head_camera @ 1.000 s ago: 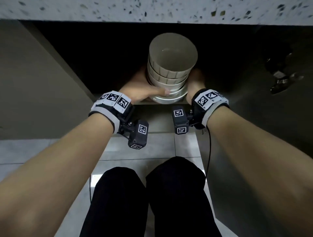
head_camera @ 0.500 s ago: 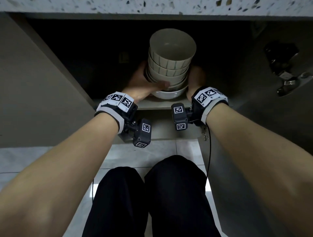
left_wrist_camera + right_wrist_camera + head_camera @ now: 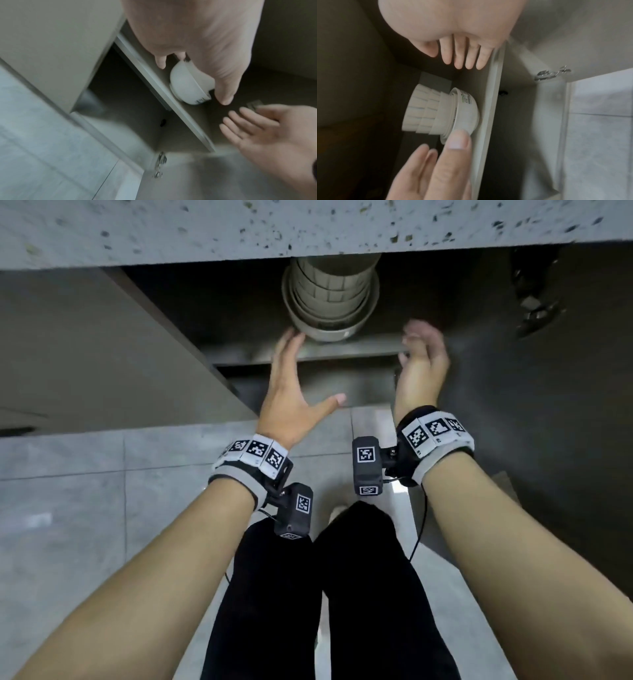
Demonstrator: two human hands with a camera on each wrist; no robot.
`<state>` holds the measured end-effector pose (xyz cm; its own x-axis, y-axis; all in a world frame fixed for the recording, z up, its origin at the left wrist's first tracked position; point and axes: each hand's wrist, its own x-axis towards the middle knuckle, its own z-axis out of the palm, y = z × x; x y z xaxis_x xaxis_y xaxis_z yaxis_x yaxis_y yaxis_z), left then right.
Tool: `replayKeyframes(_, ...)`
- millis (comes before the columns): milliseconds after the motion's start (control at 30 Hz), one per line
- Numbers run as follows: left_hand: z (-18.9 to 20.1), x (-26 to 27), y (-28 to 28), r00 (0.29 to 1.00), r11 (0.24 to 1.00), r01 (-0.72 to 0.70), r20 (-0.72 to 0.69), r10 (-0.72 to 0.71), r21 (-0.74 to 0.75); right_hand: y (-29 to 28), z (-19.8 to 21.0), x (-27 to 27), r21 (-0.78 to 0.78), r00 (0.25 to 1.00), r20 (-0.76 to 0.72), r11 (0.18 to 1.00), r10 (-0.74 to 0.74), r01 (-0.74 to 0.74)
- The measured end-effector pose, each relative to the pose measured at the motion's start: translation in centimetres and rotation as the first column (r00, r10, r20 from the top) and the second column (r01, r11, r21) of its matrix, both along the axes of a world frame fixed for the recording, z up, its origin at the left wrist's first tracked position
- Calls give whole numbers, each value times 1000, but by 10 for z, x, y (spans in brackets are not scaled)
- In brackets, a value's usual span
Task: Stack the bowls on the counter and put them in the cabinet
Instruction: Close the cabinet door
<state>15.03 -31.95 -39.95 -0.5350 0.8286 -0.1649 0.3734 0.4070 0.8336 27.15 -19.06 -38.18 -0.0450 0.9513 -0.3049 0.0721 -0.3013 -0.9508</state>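
A stack of several pale bowls [image 3: 330,299] stands on the cabinet shelf [image 3: 370,350], its top hidden under the counter's edge. The bottom bowl [image 3: 190,86] is wider and white; the upper ones [image 3: 421,109] are ribbed. My left hand [image 3: 291,378] is open with straight, spread fingers. Its fingertips are close by the bottom bowl's left side, and I cannot tell whether they touch it. My right hand [image 3: 419,354] hangs open and relaxed to the right of the stack, clear of it. Neither hand holds anything.
The speckled counter [image 3: 308,227] overhangs the cabinet opening. An open door panel [image 3: 102,354] stands at the left, and another door with metal hinges [image 3: 534,313] at the right. Grey floor tiles [image 3: 85,491] and my black-trousered legs [image 3: 325,594] lie below.
Both hands have let go of the bowl stack and drawn back toward me with fingers opened. The stack now stands alone on the shelf.
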Motion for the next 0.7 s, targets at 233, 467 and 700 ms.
replayKeyframes(233,116,35,-55,960,965,245,-117,-255,-93,-69,113,32,74,937,254,961,240,-266)
replayKeyframes(467,255,12,-67,900,947,320,-304,-314,-30,-91,242,86,131,775,583,913,244,-386)
replayKeyframes(700,298,-19,-84,820,900,211,-432,-376,-382,-80,284,180,-143,368,903,962,223,-232)
